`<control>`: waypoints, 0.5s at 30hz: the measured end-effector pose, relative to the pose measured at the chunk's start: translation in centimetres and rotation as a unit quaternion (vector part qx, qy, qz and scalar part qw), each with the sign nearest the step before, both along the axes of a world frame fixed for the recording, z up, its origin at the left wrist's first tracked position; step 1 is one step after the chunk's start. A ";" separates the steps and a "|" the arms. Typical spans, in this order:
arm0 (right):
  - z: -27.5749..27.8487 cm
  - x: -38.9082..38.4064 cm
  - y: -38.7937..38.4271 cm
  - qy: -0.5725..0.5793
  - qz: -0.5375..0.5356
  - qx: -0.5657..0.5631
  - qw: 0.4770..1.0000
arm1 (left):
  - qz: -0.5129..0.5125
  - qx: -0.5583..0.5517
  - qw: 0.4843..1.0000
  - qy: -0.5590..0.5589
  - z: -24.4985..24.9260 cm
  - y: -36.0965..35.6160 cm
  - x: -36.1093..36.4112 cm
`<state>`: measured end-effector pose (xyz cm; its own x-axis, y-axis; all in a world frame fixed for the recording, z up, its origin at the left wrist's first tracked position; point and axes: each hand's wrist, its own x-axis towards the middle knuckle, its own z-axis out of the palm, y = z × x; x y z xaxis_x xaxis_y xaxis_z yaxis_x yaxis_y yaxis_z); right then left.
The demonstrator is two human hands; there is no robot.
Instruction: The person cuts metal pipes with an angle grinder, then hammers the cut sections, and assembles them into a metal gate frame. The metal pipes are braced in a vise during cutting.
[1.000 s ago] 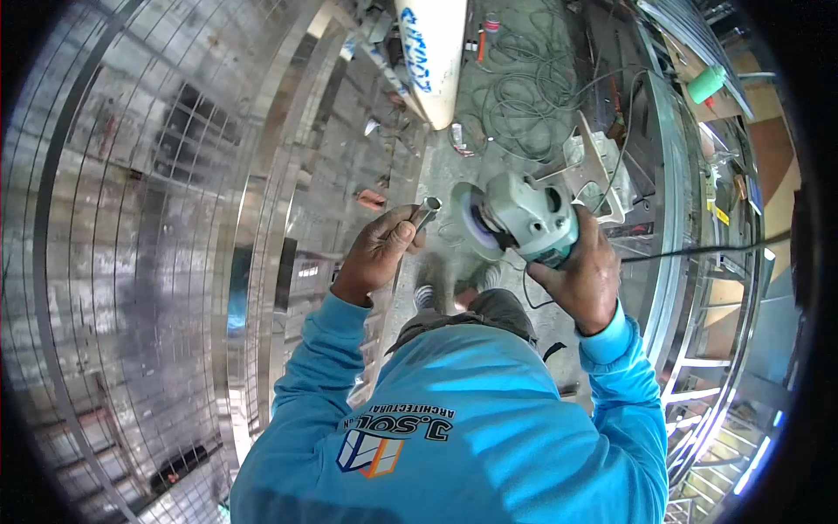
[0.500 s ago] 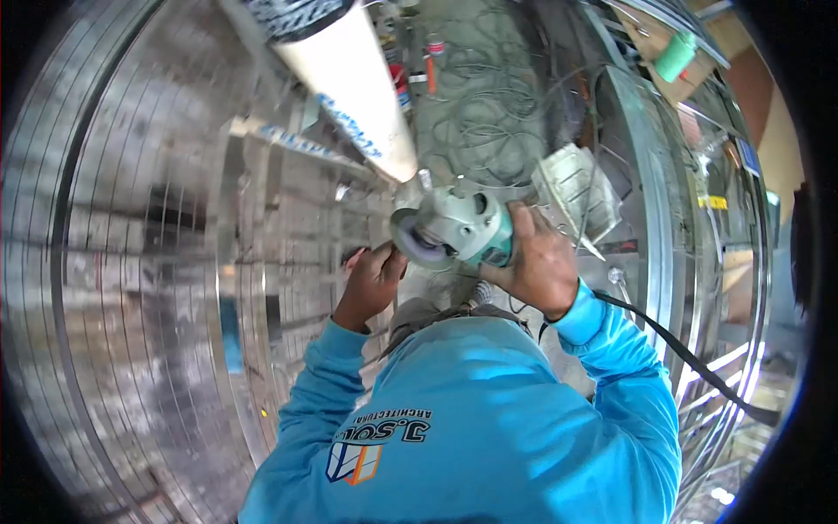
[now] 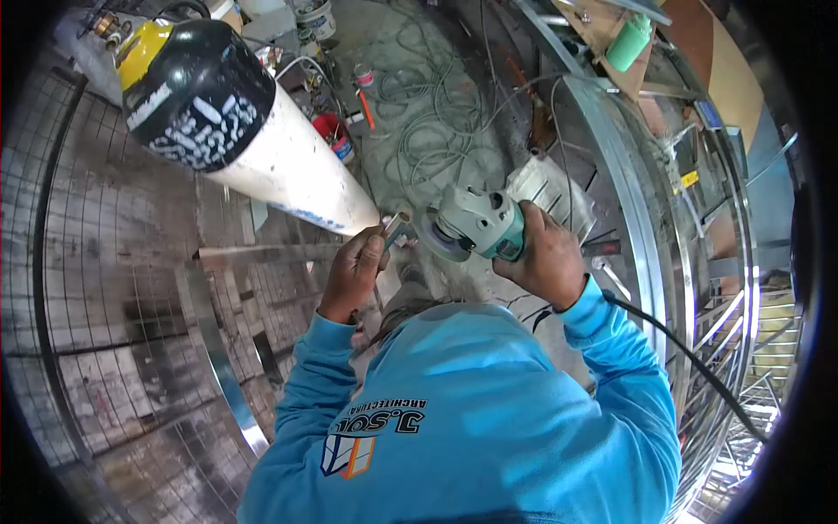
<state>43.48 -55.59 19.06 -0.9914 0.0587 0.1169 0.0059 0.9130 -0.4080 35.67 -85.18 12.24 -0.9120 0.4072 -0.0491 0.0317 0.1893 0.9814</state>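
In my right hand (image 3: pixel 552 260) is an angle grinder (image 3: pixel 480 218), teal and grey, gripped round its body. Its pale disc (image 3: pixel 436 237) faces left, and a black cord (image 3: pixel 690 354) trails off behind my right forearm. My left hand (image 3: pixel 354 269) is closed on a short piece of metal tube (image 3: pixel 398 229), whose hollow end points up and away from me. A small gap separates the tube from the disc. Whether the disc is spinning cannot be told.
A tall gas cylinder (image 3: pixel 292 170), white with black and yellow top, leans at the upper left. Coiled cables (image 3: pixel 432 113) lie on the floor ahead. Wire mesh panels (image 3: pixel 113 349) line the left; metal framing (image 3: pixel 624 188) and a green bottle (image 3: pixel 628 42) are at right.
My left hand has moved slightly left, away from the disc, and the tube now shows. The grinder has shifted a little right. The view has turned, showing more of the cylinder.
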 end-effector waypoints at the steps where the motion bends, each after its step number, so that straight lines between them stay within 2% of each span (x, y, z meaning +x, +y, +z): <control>1: 0.5 -1.2 -0.2 -0.007 -0.014 0.012 1.000 | -0.016 0.024 1.000 -0.011 0.4 -0.6 -1.9; 5: 1.8 -4.9 -1.2 0.019 -0.045 0.009 0.999 | -0.056 0.040 0.998 0.005 2.0 -1.7 -8.1; 7: 2.2 -6.5 -2.2 0.035 -0.063 0.011 0.997 | -0.082 0.039 0.995 -0.027 2.0 -1.9 -10.4; 10: 3.6 -8.0 -3.6 0.016 -0.072 0.018 0.997 | -0.098 0.021 0.994 -0.035 1.9 -1.1 -12.4; 15: 2.7 -10.4 -4.2 0.024 -0.075 0.014 0.997 | -0.094 -0.010 0.995 -0.010 1.0 -0.8 -15.0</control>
